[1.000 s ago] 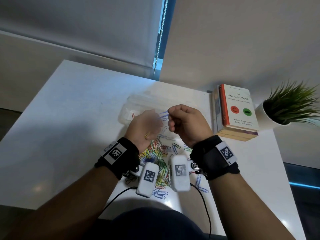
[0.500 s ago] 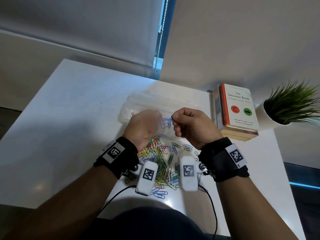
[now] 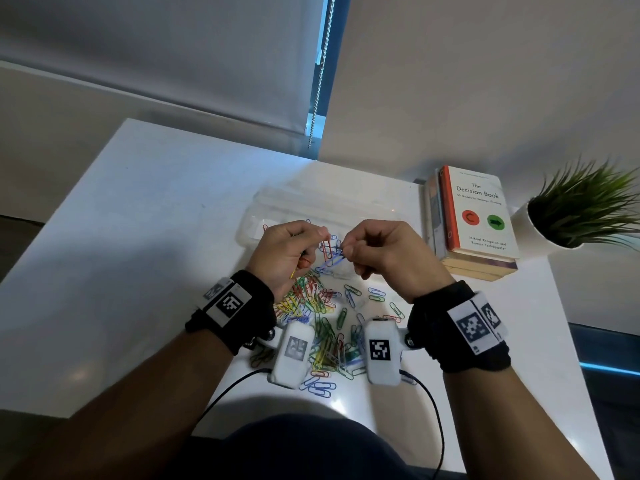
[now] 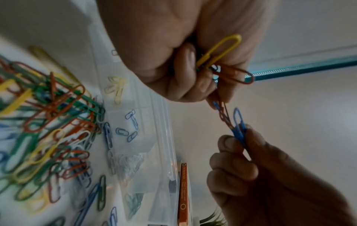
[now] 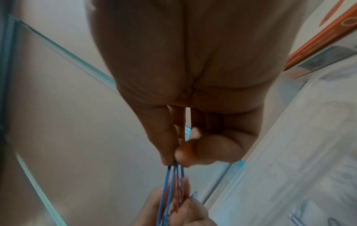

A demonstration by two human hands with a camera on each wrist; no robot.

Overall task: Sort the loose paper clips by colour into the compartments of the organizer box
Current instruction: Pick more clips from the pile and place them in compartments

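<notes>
My left hand [image 3: 320, 237] grips a bundle of clips, with a yellow clip [image 4: 220, 50] and a red clip [image 4: 233, 75] sticking out of the fist. Its fingertips also pinch a red clip [image 3: 326, 250] tangled with blue clips [image 3: 334, 259]. My right hand [image 3: 344, 250] pinches the blue clips [image 5: 170, 182] from the other side, just above the clear organizer box [image 3: 311, 202]. The box's compartments hold yellow [image 4: 115, 88], blue [image 4: 131, 122], white [image 4: 131, 165] and green clips [image 4: 135, 201]. A mixed pile of loose clips [image 3: 318, 323] lies in front of the box, below my wrists.
A stack of books [image 3: 478, 216] sits right of the box, beside a potted plant [image 3: 585, 206] at the table's right edge. A blind chain [image 3: 320, 81] hangs behind the table. The white table [image 3: 138, 237] stretches wide to the left.
Both hands have come slightly lower and nearer to me while holding the tangled clips. A red clip now shows between the fingertips where only blue clips showed before.
</notes>
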